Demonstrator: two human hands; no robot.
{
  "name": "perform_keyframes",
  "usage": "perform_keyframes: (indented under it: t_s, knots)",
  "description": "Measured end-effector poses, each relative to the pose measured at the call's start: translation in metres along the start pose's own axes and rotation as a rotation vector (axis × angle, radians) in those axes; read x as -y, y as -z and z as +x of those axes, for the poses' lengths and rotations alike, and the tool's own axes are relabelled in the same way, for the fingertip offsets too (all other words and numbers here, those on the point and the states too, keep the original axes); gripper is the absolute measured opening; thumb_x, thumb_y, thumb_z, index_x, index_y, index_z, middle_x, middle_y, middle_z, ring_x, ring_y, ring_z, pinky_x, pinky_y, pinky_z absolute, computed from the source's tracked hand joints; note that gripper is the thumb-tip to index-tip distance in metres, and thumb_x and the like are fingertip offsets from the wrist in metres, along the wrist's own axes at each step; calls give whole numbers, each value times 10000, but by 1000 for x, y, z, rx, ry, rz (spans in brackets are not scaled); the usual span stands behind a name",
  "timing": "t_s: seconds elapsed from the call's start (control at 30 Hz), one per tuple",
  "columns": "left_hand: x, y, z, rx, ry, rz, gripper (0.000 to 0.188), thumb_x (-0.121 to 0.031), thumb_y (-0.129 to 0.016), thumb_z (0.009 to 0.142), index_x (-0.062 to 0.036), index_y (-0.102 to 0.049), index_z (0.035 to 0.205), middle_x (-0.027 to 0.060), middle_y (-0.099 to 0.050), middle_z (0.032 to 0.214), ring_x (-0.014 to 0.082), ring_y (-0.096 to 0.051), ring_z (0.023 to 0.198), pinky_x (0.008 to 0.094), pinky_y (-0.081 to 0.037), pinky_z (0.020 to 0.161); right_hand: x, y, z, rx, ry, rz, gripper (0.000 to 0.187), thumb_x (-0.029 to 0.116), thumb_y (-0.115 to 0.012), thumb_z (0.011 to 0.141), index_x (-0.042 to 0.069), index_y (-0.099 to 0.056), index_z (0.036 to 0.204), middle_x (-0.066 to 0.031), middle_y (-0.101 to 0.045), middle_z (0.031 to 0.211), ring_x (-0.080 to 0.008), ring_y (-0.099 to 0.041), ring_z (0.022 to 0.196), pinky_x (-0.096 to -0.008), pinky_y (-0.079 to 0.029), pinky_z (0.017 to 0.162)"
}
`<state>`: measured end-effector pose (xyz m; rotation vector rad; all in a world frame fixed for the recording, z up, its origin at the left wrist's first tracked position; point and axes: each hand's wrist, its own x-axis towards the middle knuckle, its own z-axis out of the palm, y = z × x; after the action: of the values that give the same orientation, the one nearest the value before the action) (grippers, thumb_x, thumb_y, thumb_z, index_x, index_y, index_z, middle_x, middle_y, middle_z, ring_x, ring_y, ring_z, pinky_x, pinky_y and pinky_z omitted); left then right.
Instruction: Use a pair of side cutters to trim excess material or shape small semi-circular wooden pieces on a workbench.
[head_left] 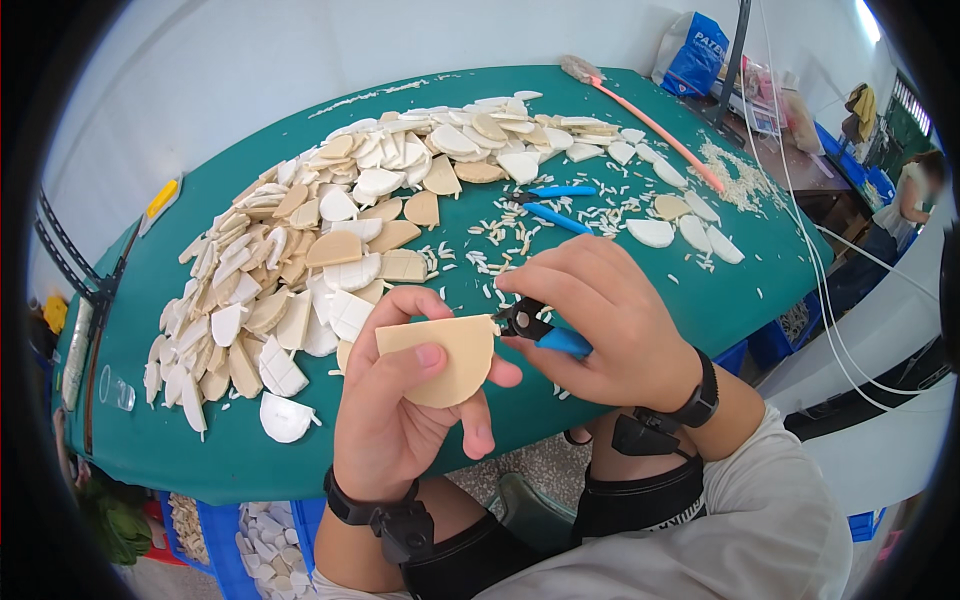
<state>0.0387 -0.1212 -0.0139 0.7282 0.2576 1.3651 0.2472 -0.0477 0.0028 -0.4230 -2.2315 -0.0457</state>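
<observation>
My left hand (395,400) grips a beige half-round plastic piece (455,362), thumb on its face and fingers behind. In my right hand (610,310) is a pair of blue-handled side cutters (565,342). Their dark jaws sit at the piece's upper right corner, touching or very close to it. Whether the jaws are closed cannot be made out. Beyond my hands, a large heap of white and beige half-round pieces (380,182) spreads over the green table (600,95). A second pair of blue-handled cutters (560,205) lies amid small cut-off bits (497,225).
A pink-handled brush (660,130) lies at the far right beside a pile of trimmings (735,180). Several pieces (692,232) lie apart on the right. A clear cup (117,388) rests at the left edge. Blue bins of pieces (270,545) stand below. White cables hang at right; another person (905,205) is beyond.
</observation>
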Motion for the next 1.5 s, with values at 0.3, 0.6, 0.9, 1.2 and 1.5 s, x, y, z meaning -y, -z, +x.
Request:
perform_keyframes:
  t_s: [0.3, 0.6, 0.9, 1.2, 1.5]
  knots:
    - [0, -1, 0, 11, 17, -19, 271, -86, -520, 939, -12, -417, 1179, 381, -661, 975, 380, -695, 573, 384, -585, 455, -1, -1, 1, -8, -3, 112, 438, 138, -795, 768, 72, -638, 1172, -102, -634, 982, -298, -618, 883, -390, -484, 780]
    - [1, 1, 0, 35, -14, 15, 273, -88, -527, 948, -19, -419, 1189, 389, -657, 985, 376, -694, 577, 378, -582, 465, 0, 1, 1, 8, -4, 43, 465, 151, -791, 762, 81, -634, 1194, -90, -622, 1038, -295, -597, 935, -401, -459, 836]
    - [2, -4, -1, 35, -14, -9, 267, -74, -518, 978, -23, -401, 1212, 414, -642, 995, 358, -695, 586, 382, -579, 471, 1, 2, 1, -9, 11, 49, 513, 129, -790, 716, 81, -634, 1202, -91, -625, 1043, -294, -598, 922, -397, -466, 818]
    - [3, -13, 0, -66, -36, 169, 225, -100, -498, 993, -31, -400, 1182, 362, -654, 983, 305, -653, 500, 311, -485, 338, -1, 2, -4, -15, -9, -50, 495, 59, -806, 655, 91, -635, 1119, -62, -641, 920, -264, -621, 789, -371, -495, 683]
    - [3, -10, 0, -60, -27, 124, 214, -111, -483, 991, -23, -414, 1173, 331, -658, 947, 271, -621, 457, 293, -472, 332, -2, 1, -5, 29, -40, -21, 481, 63, -802, 655, 92, -635, 1105, -67, -617, 858, -272, -624, 758, -378, -495, 646]
